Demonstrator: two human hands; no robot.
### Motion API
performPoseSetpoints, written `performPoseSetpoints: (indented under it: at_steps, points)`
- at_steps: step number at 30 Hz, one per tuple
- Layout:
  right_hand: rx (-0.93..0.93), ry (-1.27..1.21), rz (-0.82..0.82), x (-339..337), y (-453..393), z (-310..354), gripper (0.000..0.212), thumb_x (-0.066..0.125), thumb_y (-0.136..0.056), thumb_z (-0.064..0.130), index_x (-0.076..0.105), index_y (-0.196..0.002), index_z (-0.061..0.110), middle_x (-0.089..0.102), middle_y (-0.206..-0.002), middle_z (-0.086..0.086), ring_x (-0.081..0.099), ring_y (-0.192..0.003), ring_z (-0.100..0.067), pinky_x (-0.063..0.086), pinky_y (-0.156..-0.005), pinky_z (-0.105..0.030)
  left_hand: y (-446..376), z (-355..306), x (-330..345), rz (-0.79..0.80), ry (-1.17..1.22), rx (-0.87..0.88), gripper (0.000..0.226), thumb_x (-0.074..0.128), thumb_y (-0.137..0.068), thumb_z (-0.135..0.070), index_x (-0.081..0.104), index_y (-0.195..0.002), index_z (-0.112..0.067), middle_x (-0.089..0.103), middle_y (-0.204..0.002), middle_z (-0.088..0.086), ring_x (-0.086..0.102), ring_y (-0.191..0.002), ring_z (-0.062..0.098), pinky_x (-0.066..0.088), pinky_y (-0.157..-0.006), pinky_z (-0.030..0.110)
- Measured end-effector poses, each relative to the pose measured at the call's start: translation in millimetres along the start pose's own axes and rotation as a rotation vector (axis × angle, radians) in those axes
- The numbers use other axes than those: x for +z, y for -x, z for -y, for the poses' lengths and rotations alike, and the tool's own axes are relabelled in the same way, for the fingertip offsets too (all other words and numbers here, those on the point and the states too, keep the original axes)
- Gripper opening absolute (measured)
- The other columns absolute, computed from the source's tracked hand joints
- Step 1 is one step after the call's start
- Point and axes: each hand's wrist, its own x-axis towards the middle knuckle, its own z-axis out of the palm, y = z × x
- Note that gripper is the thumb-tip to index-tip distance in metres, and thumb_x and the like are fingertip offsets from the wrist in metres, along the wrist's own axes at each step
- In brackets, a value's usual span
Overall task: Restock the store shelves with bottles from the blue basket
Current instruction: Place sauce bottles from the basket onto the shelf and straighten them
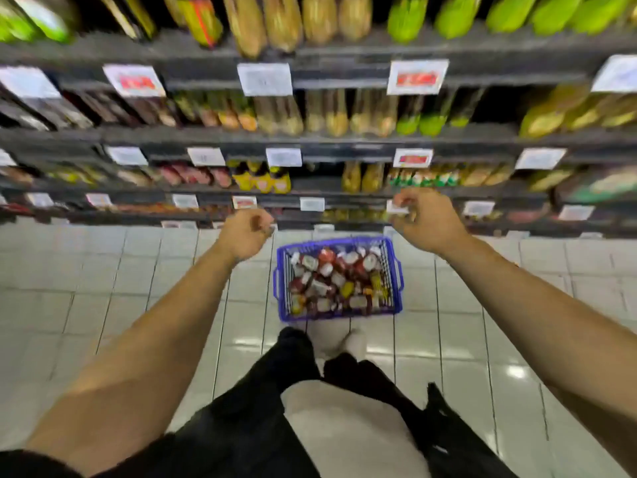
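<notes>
The blue basket (280, 294) stands on the white tiled floor in front of the shelves, filled with several small bottles (336, 281) with red, white and yellow labels. My left hand (244, 234) hovers above and to the left of the basket, fingers curled loosely, nothing visible in it. My right hand (425, 219) is raised to the right of the basket, near the lower shelf edge, fingers curled; whether it holds something small is too blurred to tell. Both forearms reach forward over the floor.
Dark store shelves (310, 146) with price tags (264, 79) run across the view, stocked with green, yellow and brown bottles and packs. My dark trousers and feet (300, 343) are just behind the basket. Tiled floor (103, 288) spreads left and right.
</notes>
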Motion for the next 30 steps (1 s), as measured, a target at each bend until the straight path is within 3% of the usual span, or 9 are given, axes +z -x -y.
performPoseSetpoints:
  at_steps: [3, 6, 10, 12, 17, 20, 23, 25, 30]
  points:
    - [0.18, -0.014, 0.157, 59, 6, -51, 0.018, 0.071, -0.088, 0.012, 0.07, -0.103, 0.002, 0.072, -0.104, -0.014, 0.067, -0.099, -0.033, 0.043, -0.082, -0.027, -2, 54, 59, 0.068, -0.016, -0.169, 0.032, 0.04, -0.099, 0.015, 0.062, -0.078, 0.007, 0.065, -0.07, 0.012, 0.058, -0.072, 0.022, 0.051, -0.064, 0.024]
    - [0.296, 0.045, 0.317, 123, 9, -94, 0.02, 0.067, -0.091, 0.012, 0.072, -0.108, 0.003, 0.072, -0.112, -0.015, 0.065, -0.11, -0.034, 0.042, -0.081, -0.024, -1, 100, 116, 0.224, -0.062, -0.342, 0.016, 0.065, -0.093, -0.007, 0.071, -0.107, -0.001, 0.072, -0.107, 0.014, 0.066, -0.102, 0.029, 0.051, -0.093, 0.035]
    - [0.556, -0.089, 0.545, 207, 14, -132, 0.018, 0.065, -0.092, 0.017, 0.067, -0.102, 0.002, 0.065, -0.105, -0.02, 0.063, -0.101, -0.036, 0.048, -0.082, -0.039, 2, 156, 187, 0.394, -0.109, -0.456, 0.02, 0.065, -0.092, -0.013, 0.069, -0.111, -0.007, 0.068, -0.12, 0.017, 0.062, -0.11, 0.035, 0.05, -0.089, 0.035]
    - [0.801, -0.349, 0.54, 247, 16, -151, 0.011, 0.07, -0.083, 0.016, 0.063, -0.086, 0.008, 0.061, -0.094, -0.017, 0.06, -0.085, -0.03, 0.048, -0.078, -0.041, -3, 183, 219, 0.418, -0.021, -0.608, 0.017, 0.068, -0.088, -0.013, 0.068, -0.105, -0.014, 0.069, -0.115, 0.016, 0.065, -0.099, 0.031, 0.05, -0.075, 0.029]
    - [1.185, -0.724, 0.402, 346, -7, -210, 0.006, 0.06, -0.099, 0.016, 0.063, -0.095, 0.012, 0.064, -0.095, -0.012, 0.067, -0.084, -0.024, 0.059, -0.077, -0.038, -46, 259, 304, 0.491, 0.276, -0.892, 0.011, 0.057, -0.097, -0.01, 0.059, -0.089, -0.016, 0.064, -0.089, 0.01, 0.066, -0.081, 0.022, 0.054, -0.07, 0.032]
    - [1.224, -0.828, 0.26, 394, -45, -250, 0.02, 0.051, -0.104, 0.008, 0.05, -0.086, 0.018, 0.049, -0.079, -0.004, 0.061, -0.055, -0.003, 0.05, -0.056, -0.012, -93, 291, 351, 0.321, 0.59, -1.057, 0.004, 0.056, -0.1, -0.01, 0.058, -0.097, -0.008, 0.06, -0.089, 0.011, 0.064, -0.08, 0.021, 0.054, -0.068, 0.03]
    - [1.311, -0.952, 0.01, 431, -81, -286, 0.006, 0.053, -0.101, 0.012, 0.058, -0.103, 0.013, 0.05, -0.077, -0.004, 0.054, -0.048, -0.011, 0.045, -0.043, -0.021, -141, 311, 394, 0.142, 0.822, -1.172, 0.008, 0.061, -0.098, -0.015, 0.061, -0.104, -0.009, 0.067, -0.094, 0.012, 0.069, -0.076, 0.02, 0.063, -0.067, 0.032]
    - [1.361, -1.003, -0.01, 455, -100, -306, 0.017, 0.055, -0.1, 0.018, 0.062, -0.115, 0.015, 0.055, -0.078, -0.004, 0.057, -0.047, -0.013, 0.046, -0.042, -0.019, -164, 313, 412, 0.136, 0.958, -1.219, 0.007, 0.062, -0.096, -0.015, 0.061, -0.099, -0.008, 0.067, -0.094, 0.012, 0.069, -0.076, 0.022, 0.064, -0.065, 0.034]
    - [1.389, -0.997, 0.063, 491, -131, -331, 0.028, 0.053, -0.102, 0.027, 0.06, -0.08, 0.012, 0.069, -0.078, -0.005, 0.065, -0.053, -0.014, 0.052, -0.041, -0.023, -189, 325, 438, 0.097, 1.067, -1.296, 0.023, 0.078, -0.084, -0.021, 0.06, -0.091, -0.008, 0.064, -0.106, 0.016, 0.066, -0.094, 0.03, 0.063, -0.078, 0.045]
